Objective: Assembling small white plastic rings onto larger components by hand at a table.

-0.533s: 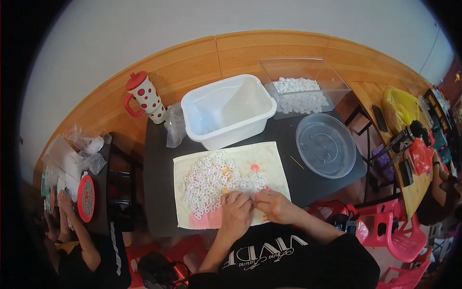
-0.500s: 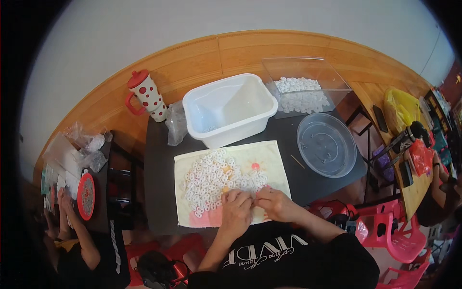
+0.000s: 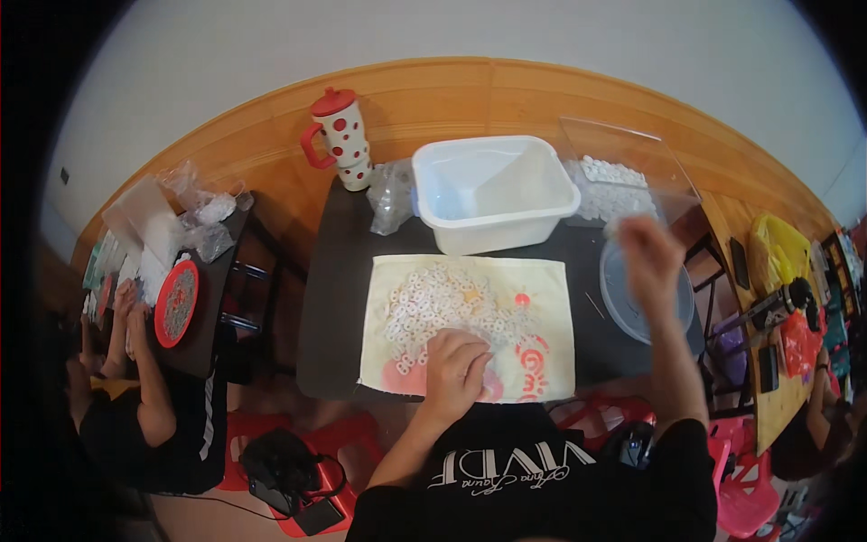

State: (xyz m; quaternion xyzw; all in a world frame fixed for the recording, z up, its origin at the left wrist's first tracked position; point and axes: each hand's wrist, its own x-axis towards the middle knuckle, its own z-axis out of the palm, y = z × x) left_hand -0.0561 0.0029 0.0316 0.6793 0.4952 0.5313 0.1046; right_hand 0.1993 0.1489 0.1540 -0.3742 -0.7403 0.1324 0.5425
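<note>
1. We work at the dark rectangular table (image 3: 343,298); the empty white plastic tub (image 3: 488,194) stands at its far side and the round clear plastic lid (image 3: 632,298) at our right.
2. The cream printed cloth (image 3: 470,325) should stay flat, so nothing rolls off.
3. The heap of small white plastic rings (image 3: 442,303) lies on the cloth's left half.
4. Our left hand (image 3: 456,366) rests curled, fingertips down, at the heap's near edge; best to pinch few rings at a time.
5. Our right hand (image 3: 650,257) is raised over the lid and blurred; we cannot tell its grip.

One white tub (image 3: 492,191), one spotted red-and-white jug (image 3: 341,135), one cloth (image 3: 470,327) heaped with small white rings (image 3: 442,303) — too many to count — one round clear lid (image 3: 632,294), two hands — left (image 3: 456,366), right (image 3: 648,257)
</note>
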